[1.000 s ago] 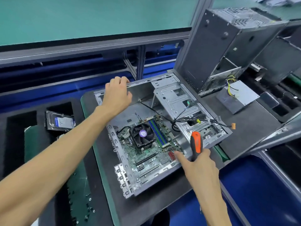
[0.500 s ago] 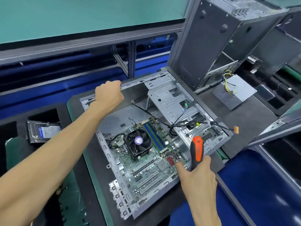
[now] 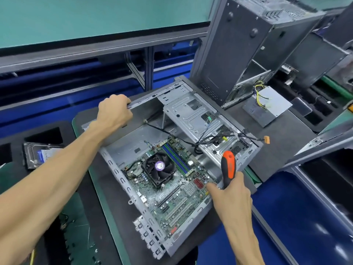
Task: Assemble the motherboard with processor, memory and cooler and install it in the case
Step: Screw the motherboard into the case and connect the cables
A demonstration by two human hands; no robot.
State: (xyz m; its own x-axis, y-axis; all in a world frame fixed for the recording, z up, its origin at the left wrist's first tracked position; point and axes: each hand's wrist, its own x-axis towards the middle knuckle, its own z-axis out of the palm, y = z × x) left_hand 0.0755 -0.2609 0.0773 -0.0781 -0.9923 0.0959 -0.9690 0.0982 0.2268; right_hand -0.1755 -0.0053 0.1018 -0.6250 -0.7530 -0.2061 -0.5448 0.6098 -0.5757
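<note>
Since there's only the head view to go on, here's what it shows. Compared with a second ago, the case (image 3: pixel 172 150) has swung round on the black mat (image 3: pixel 286 140): its back panel end has come toward the person and the whole thing sits more square under them. The left hand (image 3: pixel 114 111) went from lying flat over the far rim to a curled grip on it, so I'd guess it did the turning and is now steadying things. The right hand (image 3: pixel 229 196) barely moved relative to the board.

What that means for the job, I reckon: the motherboard (image 3: pixel 172 188) is already down in the case with the cooler (image 3: pixel 159 167) and the memory (image 3: pixel 174 159) fitted, so this looks like the screwing-down stage, with the case lined up for easier reach.

Where things lie now: the left hand grips the far top edge of the case, well away from the board. The right hand is wrapped round an orange and black screwdriver (image 3: pixel 228 167), handle pointing up, with its forefinger stretched to the board's near right edge by the red connectors. Can't tell if the tip is on a screw, the hand hides it.

Off to the side there's a hard drive (image 3: pixel 40 153) in the foam tray on the left and a power supply (image 3: pixel 267 108) on the right.
</note>
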